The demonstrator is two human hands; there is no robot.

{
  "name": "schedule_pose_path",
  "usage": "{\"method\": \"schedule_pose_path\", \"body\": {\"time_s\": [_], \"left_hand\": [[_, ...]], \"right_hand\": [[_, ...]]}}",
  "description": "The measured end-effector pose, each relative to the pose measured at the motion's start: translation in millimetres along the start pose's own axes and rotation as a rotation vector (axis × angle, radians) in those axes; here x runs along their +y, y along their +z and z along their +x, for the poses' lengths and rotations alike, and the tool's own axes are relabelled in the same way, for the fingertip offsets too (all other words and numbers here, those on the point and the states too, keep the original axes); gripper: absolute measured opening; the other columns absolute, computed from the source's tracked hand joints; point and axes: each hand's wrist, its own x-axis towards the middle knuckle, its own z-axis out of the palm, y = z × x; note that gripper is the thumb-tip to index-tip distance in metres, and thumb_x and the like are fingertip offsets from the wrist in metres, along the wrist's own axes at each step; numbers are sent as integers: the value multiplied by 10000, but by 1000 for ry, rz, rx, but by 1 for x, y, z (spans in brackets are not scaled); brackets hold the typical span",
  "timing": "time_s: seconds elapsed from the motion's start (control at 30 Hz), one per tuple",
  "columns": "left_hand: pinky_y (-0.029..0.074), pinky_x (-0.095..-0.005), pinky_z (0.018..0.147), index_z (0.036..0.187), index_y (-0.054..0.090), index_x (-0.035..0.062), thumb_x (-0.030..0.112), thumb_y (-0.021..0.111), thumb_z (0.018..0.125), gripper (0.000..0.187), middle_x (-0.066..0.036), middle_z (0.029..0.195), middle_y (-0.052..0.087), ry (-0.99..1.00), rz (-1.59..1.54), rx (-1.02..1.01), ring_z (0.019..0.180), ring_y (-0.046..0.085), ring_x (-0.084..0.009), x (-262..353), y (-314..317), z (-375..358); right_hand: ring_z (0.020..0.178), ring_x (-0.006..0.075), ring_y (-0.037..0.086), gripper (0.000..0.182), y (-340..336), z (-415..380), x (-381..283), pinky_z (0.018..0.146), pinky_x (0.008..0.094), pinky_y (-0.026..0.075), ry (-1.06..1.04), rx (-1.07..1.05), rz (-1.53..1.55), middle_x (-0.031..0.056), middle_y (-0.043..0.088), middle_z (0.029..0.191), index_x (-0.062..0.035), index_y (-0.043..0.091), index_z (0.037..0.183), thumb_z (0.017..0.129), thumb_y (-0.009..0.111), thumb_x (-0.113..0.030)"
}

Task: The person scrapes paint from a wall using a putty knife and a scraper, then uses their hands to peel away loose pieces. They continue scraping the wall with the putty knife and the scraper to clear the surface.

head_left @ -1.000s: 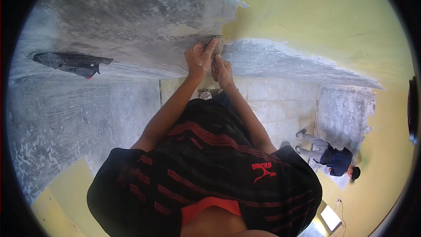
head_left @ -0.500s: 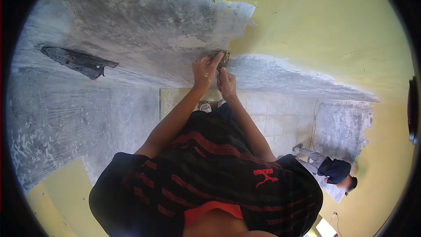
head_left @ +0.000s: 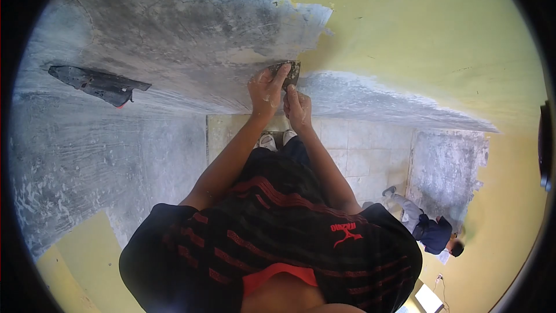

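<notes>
A dark, stained flat scraper point(head_left: 293, 73) is held up against the wall in front of me. My left hand point(head_left: 266, 90) grips it from the left, thumb across its face. My right hand point(head_left: 297, 106) has its fingers closed on the lower edge of the same scraper. Whitish dust marks both hands. Around the scraper the wall has a bare grey patch point(head_left: 231, 29) to the left and yellow paint point(head_left: 405, 35) to the right, with a ragged edge between them.
A black, torn-looking piece point(head_left: 99, 83) is at the wall on the left. Another person point(head_left: 431, 232) in dark top and grey trousers is at the right wall. Pale floor tiles point(head_left: 359, 150) lie below. A white object point(head_left: 428, 299) is at lower right.
Both hands and the scraper have shifted very slightly up in the view. The other person has bent or moved a little, with the head now lower left of where it was.
</notes>
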Motion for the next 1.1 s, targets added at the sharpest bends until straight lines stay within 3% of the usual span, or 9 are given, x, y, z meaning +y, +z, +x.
{"method": "schedule_pose_path", "body": {"time_s": [0.23,0.33,0.43,0.6,0.63,0.67,0.73,0.97,1.1], "left_hand": [[525,-270,709,980,787,-49,150,802,967,199,-53,917,789,-25,26,7,788,656,-78,-36,-8,5],[513,-273,688,960,790,-40,162,810,961,203,-48,896,786,46,-18,24,767,647,-75,-23,-4,8],[500,-275,670,946,790,-34,170,816,954,207,-44,872,782,76,-1,39,746,637,-71,3,-2,5],[494,-289,658,921,781,-47,195,816,953,247,-54,819,772,47,36,23,721,623,-77,-23,-6,10],[501,-298,661,931,783,-50,216,809,957,268,-73,820,778,-101,432,-18,721,628,-85,-29,-19,13],[501,-298,661,931,783,-50,216,809,957,268,-73,820,778,-99,435,-17,721,628,-85,-37,-20,13],[507,-306,662,941,785,-49,231,800,962,281,-80,827,783,62,111,-51,723,634,-89,-42,-12,9],[503,-302,656,938,780,-54,202,803,965,259,-67,839,782,119,124,-17,731,628,-80,-45,-9,12],[493,-290,651,919,776,-63,153,818,951,223,-38,824,766,23,-7,-10,722,605,-69,-17,-4,11]], "right_hand": [[494,70,395,562,-1,8,22,455,270,293,-59,3,-60,-44,447,600,-123,513,714,1111,525,-521],[542,77,421,557,2,9,5,501,283,341,38,-21,17,-41,472,617,-83,566,712,1115,557,-466],[543,74,421,557,3,10,-14,497,287,336,-163,-5,-208,-45,467,615,-97,552,703,1115,554,-473],[504,74,418,561,5,8,13,453,271,305,-50,-24,0,-41,448,606,-120,521,712,1115,525,-511],[504,74,418,561,1,8,22,453,271,305,-52,-28,3,-41,448,606,-120,521,712,1115,525,-511],[504,71,417,561,-2,9,31,453,269,305,-36,-19,2,-41,448,608,-120,519,709,1114,529,-508],[504,68,415,562,-7,12,35,452,268,305,-20,-13,-6,-42,448,609,-121,517,705,1113,533,-506],[494,61,404,569,0,6,22,444,267,292,-41,16,-21,-49,439,602,-119,520,707,1108,535,-522],[486,63,406,566,13,-1,-1,440,264,293,-71,50,-43,-50,439,598,-118,515,712,1109,532,-521]]}}
